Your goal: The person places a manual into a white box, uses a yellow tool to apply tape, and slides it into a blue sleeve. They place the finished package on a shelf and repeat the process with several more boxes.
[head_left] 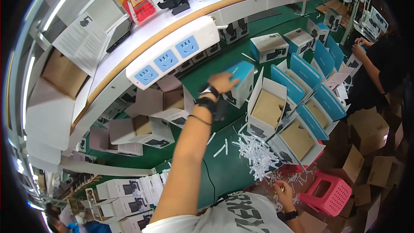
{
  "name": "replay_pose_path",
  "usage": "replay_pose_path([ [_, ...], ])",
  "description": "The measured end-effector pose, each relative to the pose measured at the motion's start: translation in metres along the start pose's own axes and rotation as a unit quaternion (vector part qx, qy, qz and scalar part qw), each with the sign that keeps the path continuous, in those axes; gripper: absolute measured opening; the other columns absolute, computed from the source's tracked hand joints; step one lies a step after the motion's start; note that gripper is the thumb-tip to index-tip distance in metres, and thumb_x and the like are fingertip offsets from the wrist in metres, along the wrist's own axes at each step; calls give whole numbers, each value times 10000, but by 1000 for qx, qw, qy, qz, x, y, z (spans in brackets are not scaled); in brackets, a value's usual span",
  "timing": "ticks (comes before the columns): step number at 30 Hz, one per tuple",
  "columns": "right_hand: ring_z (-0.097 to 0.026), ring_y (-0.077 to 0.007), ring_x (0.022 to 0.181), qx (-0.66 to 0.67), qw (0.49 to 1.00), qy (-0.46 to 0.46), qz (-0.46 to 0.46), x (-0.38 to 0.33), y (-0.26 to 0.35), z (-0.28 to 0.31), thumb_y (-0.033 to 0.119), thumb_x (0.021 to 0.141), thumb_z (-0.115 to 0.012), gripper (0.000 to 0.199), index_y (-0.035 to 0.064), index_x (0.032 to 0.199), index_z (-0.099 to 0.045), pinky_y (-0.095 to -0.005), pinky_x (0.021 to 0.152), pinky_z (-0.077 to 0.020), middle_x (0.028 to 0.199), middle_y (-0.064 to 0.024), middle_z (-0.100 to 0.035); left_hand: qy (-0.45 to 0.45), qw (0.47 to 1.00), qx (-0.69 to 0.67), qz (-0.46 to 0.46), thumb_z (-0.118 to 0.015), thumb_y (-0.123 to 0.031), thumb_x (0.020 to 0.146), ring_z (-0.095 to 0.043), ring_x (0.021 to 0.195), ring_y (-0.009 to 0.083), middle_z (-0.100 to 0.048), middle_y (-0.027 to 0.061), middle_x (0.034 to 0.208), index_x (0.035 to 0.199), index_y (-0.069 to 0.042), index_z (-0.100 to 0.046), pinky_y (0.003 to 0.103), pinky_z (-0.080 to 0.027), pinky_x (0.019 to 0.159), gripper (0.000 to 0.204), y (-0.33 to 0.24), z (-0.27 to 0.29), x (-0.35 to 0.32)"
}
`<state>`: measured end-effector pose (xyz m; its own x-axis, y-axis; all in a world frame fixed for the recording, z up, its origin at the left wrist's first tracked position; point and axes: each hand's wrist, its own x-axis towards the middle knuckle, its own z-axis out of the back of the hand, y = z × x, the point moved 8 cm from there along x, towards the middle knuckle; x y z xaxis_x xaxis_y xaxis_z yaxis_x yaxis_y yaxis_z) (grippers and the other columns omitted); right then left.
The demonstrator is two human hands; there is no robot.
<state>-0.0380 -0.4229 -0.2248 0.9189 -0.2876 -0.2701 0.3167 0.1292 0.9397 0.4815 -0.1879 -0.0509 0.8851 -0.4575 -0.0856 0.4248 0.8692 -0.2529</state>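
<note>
My left hand (221, 83) reaches forward and is closed over the near left edge of a blue-and-white carton (244, 77). Motion blurs the fingers and part of the carton, and the thumb is hidden. Down at the lower right, my right hand (284, 195) has its fingers curled together beside the bench edge. What it holds, if anything, is too small to make out. Between the two hands lies a heap of white paper strips (258, 155). Just right of the left hand stand open cartons (267, 108) with brown cardboard inserts and raised blue lids.
A white power strip (172, 54) is fixed along the raised shelf (116, 58). Open white cartons (157, 133) stand at the left and closed ones (269, 47) farther back. A pink stool (326, 193) and brown boxes (366, 129) are on the right, where another person (379, 64) works.
</note>
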Motion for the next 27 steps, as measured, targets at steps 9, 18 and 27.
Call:
replay_pose_path([
  [9,-635,-107,856,7,981,192,-16,2,26,-80,191,1053,-604,229,5,1151,-695,-278,791,-509,1013,-44,-753,46,972,165,163,-688,-219,811,-716,1016,392,-741,216,1036,1035,-70,-778,482,-575,893,285,218,17,-244],
  [18,-627,-139,964,-21,968,180,175,77,184,-202,82,906,-740,432,6,1314,-620,-282,844,-501,1140,-63,-695,-184,978,90,-35,-655,-22,744,-553,1313,356,-648,103,1343,1231,-184,-735,545,-377,1178,519,34,34,-460],
  [27,-612,-212,1180,27,978,158,137,45,171,-260,93,933,-740,481,-47,1363,-575,-327,1000,-483,1285,-130,-644,-339,774,74,530,-641,-66,881,-483,1361,486,-459,357,1492,1450,18,-545,518,-406,1149,583,232,-122,-694],
])
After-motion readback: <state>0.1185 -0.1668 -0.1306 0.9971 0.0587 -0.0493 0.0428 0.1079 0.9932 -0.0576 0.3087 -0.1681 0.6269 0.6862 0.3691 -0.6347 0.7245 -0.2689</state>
